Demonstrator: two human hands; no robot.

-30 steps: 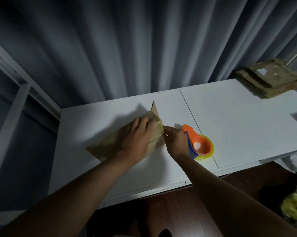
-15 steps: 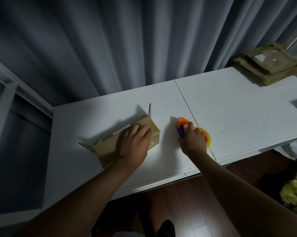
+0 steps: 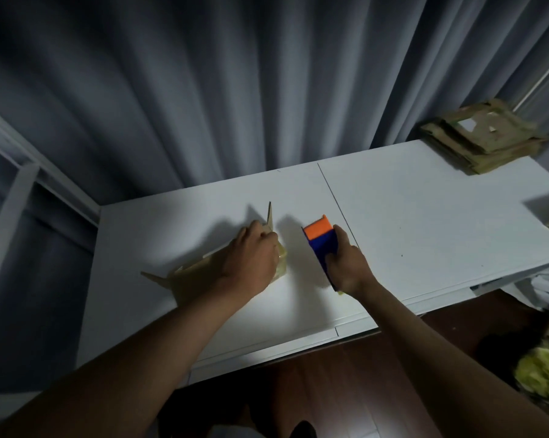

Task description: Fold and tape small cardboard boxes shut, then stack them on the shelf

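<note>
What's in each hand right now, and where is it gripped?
The right hand grips the tape dispenser by its blue handle end. The left hand rests on top of the cardboard box, near its right end.
</note>
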